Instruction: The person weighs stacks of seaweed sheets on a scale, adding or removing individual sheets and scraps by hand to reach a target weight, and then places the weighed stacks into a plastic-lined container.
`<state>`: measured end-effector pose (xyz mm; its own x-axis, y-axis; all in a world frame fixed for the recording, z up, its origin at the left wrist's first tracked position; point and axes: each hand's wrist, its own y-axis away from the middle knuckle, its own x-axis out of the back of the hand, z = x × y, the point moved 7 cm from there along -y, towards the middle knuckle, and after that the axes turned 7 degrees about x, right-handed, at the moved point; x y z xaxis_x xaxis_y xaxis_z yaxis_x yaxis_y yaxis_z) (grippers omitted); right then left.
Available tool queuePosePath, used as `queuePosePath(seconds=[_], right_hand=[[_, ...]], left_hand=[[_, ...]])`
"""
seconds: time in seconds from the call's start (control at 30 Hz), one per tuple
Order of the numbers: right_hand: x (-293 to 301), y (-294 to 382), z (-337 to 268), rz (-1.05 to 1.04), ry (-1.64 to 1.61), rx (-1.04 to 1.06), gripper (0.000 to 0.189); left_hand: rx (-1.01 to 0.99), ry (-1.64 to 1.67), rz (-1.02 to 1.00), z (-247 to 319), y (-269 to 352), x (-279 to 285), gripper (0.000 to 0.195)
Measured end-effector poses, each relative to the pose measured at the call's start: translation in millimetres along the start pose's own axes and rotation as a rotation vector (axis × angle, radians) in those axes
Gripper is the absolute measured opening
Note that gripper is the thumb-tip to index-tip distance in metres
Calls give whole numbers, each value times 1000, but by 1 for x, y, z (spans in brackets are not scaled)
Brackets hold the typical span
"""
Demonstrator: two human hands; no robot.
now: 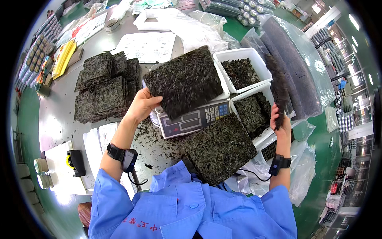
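My left hand (144, 104) pinches the near left corner of a dark seaweed sheet (185, 82), which slants above the pan of a digital scale (195, 121) and hides most of it. Whether it is one sheet or several I cannot tell. To the right, my right hand (280, 119) grips another piece of dried seaweed (277, 83), seen nearly edge-on and blurred. Close to my chest lies a thick seaweed stack (219, 149), overlapping the scale's front corner. Two white plastic bins stand between the hands: the far bin (222, 56) holds broken seaweed, the near bin (268, 89) seaweed pieces.
Several seaweed stacks (100, 100) sit left of the scale on the metal table (56, 110), amid loose crumbs. A black tape dispenser (78, 163) rests at lower left. Plastic-wrapped dark bundles (294, 68) flank the bins. Clear plastic bags (301, 176) hang at the right.
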<state>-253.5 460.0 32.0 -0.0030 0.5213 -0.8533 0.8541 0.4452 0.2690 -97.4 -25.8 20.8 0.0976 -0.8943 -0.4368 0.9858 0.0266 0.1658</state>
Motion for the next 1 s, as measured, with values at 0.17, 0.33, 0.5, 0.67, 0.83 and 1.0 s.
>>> queuePosePath(seconds=[0.17,0.33,0.5,0.67,0.83,1.0], right_hand=[[-87,-55,45,8,635,246,41],[-130,-104,123,-105,723,213,43],[-111,-144,174,-131,810,211,43],[-106,-144,211,-11,1337,111,56],[-102,-119,166,-244,1476,217,42],[-110,6,83,-201,2215,195,48]], left_hand=[[-787,-1527,-66,20,4,-38,53],[-659,-1541,3,-12,-1,1,64],[-823,-1046,469,39,51,5,66],[-723,-1369,276,30,34,-35,78],[-412,-1755,139,-40,-4,-27,80],[-465,-1736,227,-35,6,-40,75]])
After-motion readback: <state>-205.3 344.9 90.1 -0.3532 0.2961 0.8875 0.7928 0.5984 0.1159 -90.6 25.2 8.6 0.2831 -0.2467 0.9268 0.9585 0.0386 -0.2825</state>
